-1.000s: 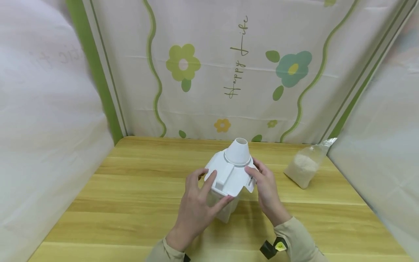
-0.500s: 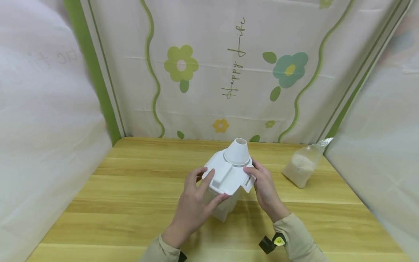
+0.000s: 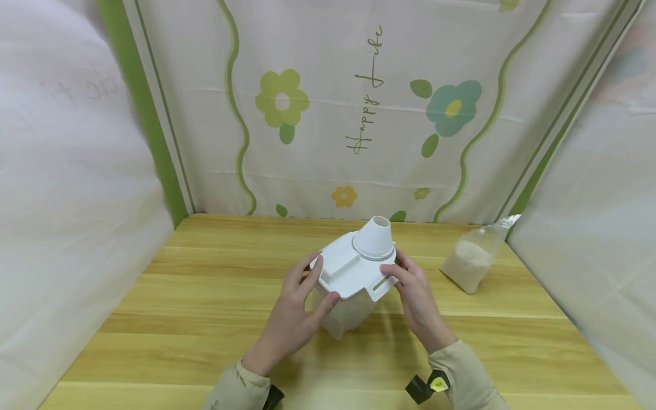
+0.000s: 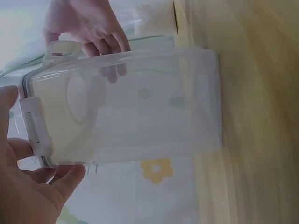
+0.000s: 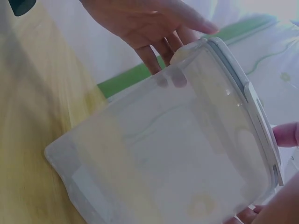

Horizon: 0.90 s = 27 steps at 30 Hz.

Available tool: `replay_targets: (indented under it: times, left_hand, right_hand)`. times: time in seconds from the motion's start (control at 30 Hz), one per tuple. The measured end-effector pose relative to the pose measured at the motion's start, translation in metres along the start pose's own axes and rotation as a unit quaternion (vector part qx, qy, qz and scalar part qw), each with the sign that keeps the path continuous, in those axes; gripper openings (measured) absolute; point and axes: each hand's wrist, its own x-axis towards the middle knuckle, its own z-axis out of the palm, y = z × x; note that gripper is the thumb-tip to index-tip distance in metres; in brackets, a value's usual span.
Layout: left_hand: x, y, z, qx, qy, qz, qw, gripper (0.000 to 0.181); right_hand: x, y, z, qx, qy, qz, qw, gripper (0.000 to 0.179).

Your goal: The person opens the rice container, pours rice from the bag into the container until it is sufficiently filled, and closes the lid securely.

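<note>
A clear plastic storage container point(image 3: 348, 315) with a white lid point(image 3: 344, 266) stands tilted on the wooden table, its body see-through and seemingly without contents. On the lid's far part sits a white cone-shaped cup point(image 3: 373, 240), open at its narrow top. My left hand point(image 3: 292, 310) grips the lid's left side, thumb at the near edge and fingers at the far one. My right hand point(image 3: 417, 302) holds the right side, thumb on top, other fingers down behind the body. A slotted latch point(image 3: 380, 286) sticks out at the near right. Another latch point(image 4: 37, 126) lies along the rim in the left wrist view.
At the back right of the table point(image 3: 205, 319) a clear plastic bag point(image 3: 470, 262) holds pale grains or powder. Printed flower curtains point(image 3: 318, 154) enclose the table at the back and both sides.
The container has turned clockwise as seen from above, its slotted latch coming round toward the front. My left hand has moved left with the lid; the right hand has stayed almost in place.
</note>
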Motion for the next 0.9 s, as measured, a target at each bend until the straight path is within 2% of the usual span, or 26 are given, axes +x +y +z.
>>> replay_targets:
  times: [0.3, 0.53, 0.63, 0.77, 0.9]
  left_hand:
    - [0.005, 0.006, -0.002, -0.015, -0.017, -0.081, 0.9965, 0.077]
    - [0.009, 0.009, 0.000, -0.051, -0.033, -0.146, 0.9875, 0.073]
    - [0.010, 0.009, 0.002, -0.055, -0.016, -0.168, 0.9841, 0.071]
    - [0.013, 0.005, 0.001, -0.071, 0.031, -0.192, 0.9784, 0.068]
    - [0.018, 0.003, -0.001, -0.120, 0.060, -0.225, 0.9650, 0.065]
  right_hand:
    - [-0.006, 0.001, 0.003, -0.007, 0.029, -0.008, 0.9995, 0.069]
    - [-0.017, 0.005, 0.013, -0.042, 0.079, -0.037, 0.9953, 0.064]
    - [-0.022, 0.007, 0.018, -0.058, 0.106, -0.045, 0.9917, 0.063]
    - [-0.030, 0.010, 0.026, -0.071, 0.136, -0.050, 0.9869, 0.068]
    - [-0.038, 0.012, 0.034, -0.082, 0.162, -0.051, 0.9821, 0.076]
